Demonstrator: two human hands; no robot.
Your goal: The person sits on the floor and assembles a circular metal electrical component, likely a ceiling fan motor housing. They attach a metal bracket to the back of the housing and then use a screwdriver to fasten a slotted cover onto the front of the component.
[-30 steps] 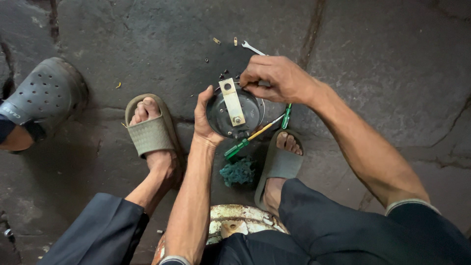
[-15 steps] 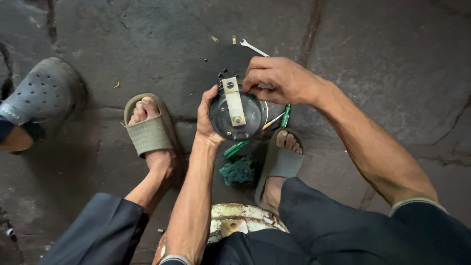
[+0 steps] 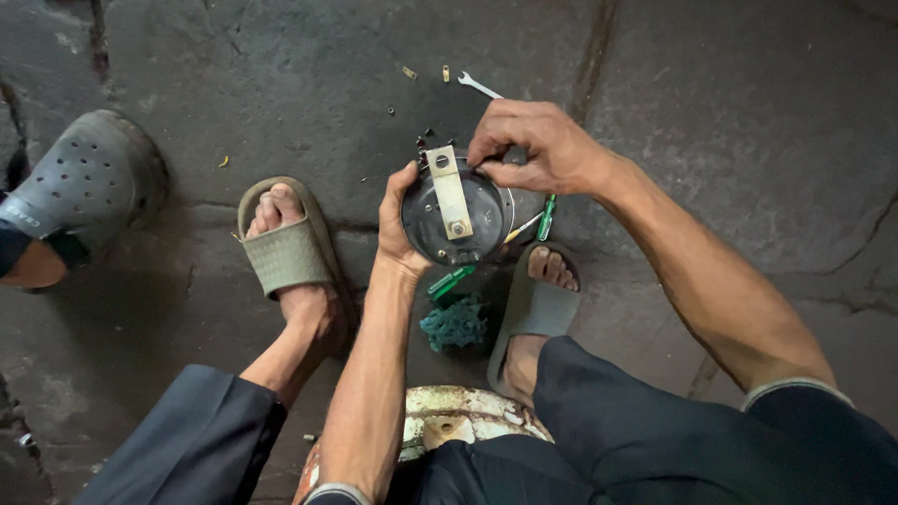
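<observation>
Your left hand cups the rim of the round dark metal housing above the right sandal, fingers curled on its edge, while your right hand pinches at the top of its pale metal strap. It looks rigid, fairly light and sharp-edged, so hold the rim. Green-handled screwdrivers, a small wrench and loose screws lie close around the housing.
</observation>
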